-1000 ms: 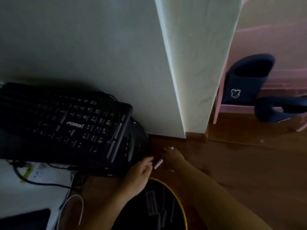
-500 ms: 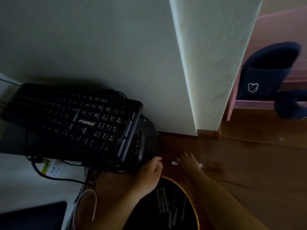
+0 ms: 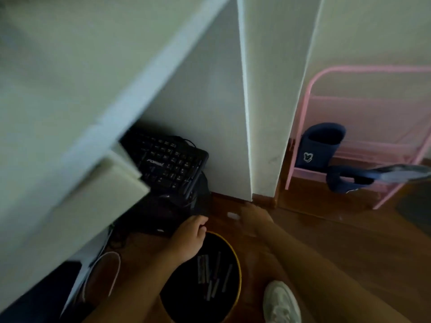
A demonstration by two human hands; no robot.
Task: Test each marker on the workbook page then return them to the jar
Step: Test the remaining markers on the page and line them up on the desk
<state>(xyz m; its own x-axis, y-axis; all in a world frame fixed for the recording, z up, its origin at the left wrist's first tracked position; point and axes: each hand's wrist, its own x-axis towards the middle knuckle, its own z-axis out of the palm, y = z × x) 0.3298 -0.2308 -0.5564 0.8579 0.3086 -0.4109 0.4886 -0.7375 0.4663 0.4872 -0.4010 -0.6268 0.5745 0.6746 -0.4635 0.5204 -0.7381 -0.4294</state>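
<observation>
Down at floor level, a small white marker point(image 3: 233, 215) is seen lying on the wooden floor point(image 3: 326, 234), near the skirting at the wall corner point(image 3: 247, 136) and just beside the fingers of the right hand point(image 3: 253, 216). That hand is blurred, so whether its fingers are spread over the marker or already pinching it cannot be told. The left hand point(image 3: 190, 238) is loosely curled, with nothing visibly held, and is placed at the yellow rim of the dark round jar point(image 3: 236, 259), in which several grey markers point(image 3: 211, 276) are lying. No workbook page is visible.

Several slips are judged possible. The marker could be nudged by a hasty reach and rolled toward the skirting or under the black keyboard point(image 3: 170, 164) leaning against the wall, where retrieval would be awkward in this dim light. The jar could be tipped if weight is put on its rim by the left hand, spilling the markers. The marker could also be dropped back untested, since no page is at hand.
</observation>
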